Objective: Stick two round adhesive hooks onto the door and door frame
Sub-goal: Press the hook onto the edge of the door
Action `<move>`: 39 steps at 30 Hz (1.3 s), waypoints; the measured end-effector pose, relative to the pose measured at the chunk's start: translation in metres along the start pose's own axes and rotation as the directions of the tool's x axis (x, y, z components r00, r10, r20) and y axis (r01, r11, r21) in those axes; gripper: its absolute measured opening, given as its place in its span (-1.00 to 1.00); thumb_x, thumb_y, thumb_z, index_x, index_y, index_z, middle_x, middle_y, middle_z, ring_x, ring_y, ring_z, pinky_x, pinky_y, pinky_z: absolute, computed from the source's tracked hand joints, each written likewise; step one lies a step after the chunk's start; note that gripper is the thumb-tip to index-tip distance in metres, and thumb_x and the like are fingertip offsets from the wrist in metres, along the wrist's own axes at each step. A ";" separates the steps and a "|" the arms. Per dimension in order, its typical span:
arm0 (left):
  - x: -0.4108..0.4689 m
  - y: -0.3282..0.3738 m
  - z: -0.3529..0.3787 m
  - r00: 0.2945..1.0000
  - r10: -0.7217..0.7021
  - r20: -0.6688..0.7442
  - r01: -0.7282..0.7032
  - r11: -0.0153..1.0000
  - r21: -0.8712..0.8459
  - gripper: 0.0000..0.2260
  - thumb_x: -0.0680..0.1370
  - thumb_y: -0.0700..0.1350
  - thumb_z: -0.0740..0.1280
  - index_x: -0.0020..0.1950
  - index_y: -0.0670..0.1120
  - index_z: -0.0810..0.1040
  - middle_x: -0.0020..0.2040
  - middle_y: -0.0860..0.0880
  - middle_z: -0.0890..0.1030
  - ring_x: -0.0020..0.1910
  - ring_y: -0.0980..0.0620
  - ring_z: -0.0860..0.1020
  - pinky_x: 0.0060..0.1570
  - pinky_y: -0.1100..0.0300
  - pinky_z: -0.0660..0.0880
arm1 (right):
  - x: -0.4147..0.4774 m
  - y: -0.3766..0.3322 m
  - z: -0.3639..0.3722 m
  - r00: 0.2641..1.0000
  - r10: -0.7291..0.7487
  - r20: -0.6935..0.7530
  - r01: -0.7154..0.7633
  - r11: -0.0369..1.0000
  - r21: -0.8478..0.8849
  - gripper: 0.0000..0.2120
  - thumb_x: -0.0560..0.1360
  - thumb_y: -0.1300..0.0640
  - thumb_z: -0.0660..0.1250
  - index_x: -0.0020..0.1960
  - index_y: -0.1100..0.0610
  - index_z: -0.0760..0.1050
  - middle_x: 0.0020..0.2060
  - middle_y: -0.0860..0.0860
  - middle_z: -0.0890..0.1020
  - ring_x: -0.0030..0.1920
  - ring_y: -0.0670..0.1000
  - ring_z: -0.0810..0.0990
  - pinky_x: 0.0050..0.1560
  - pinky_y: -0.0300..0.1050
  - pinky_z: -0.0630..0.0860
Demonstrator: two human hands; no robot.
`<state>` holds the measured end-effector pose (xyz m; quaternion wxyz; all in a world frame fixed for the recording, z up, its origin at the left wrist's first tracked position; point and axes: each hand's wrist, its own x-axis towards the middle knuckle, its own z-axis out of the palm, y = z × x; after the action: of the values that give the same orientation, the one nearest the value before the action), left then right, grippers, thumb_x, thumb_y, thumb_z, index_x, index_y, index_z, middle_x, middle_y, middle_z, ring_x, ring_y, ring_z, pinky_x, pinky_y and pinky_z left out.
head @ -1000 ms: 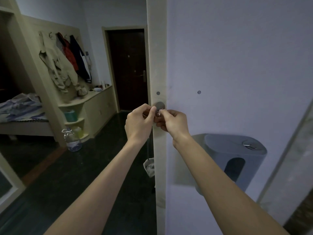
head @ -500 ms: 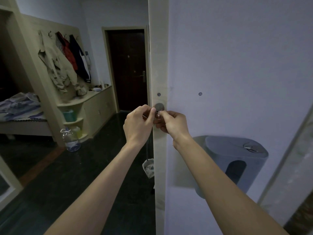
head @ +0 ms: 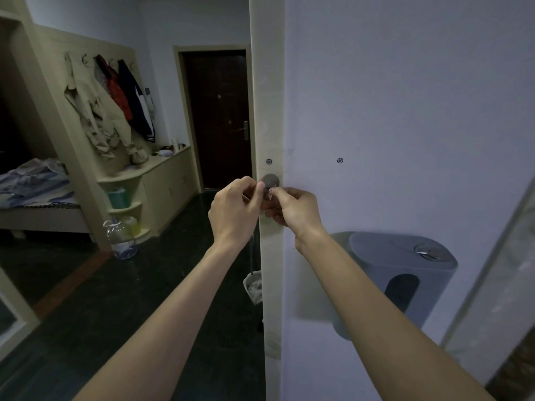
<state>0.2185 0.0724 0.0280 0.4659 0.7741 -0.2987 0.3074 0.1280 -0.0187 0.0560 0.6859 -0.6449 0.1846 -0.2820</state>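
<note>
A round grey adhesive hook (head: 270, 180) sits against the cream door frame (head: 266, 96), just below a small round printed mark (head: 269, 161). My left hand (head: 236, 209) and my right hand (head: 292, 209) meet at the hook's lower edge, fingertips pinched on its small metal hook part. A second printed mark (head: 340, 160) shows on the pale wall surface (head: 405, 111) to the right. A second round hook (head: 428, 251) lies on top of the grey dispenser (head: 405, 273).
Beyond the frame are a dark floor, a dark entry door (head: 220, 117), a cabinet with hanging coats (head: 110, 111), a bed at left and a water bottle (head: 120, 238). A dustpan (head: 254, 286) hangs beside the frame.
Both hands have stayed at the hook on the frame; the view has shifted slightly, nothing else has visibly moved.
</note>
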 end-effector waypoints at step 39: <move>0.016 0.003 0.001 0.987 -0.139 0.082 0.145 0.988 -0.061 -0.59 0.62 0.27 0.35 -0.19 -0.03 0.64 -0.32 0.08 0.60 -0.29 0.14 0.59 -0.25 0.24 0.46 | 0.006 0.009 -0.003 0.998 -0.056 -0.003 0.056 0.992 -0.109 -0.73 0.61 0.13 0.32 -0.08 0.23 0.74 -0.23 0.14 0.79 -0.35 -0.03 0.68 -0.31 -0.25 0.55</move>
<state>0.2266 0.0678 0.0413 0.5003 0.7888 -0.2707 0.2328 0.1322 -0.0251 0.0472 0.6409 -0.6854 0.1838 -0.2927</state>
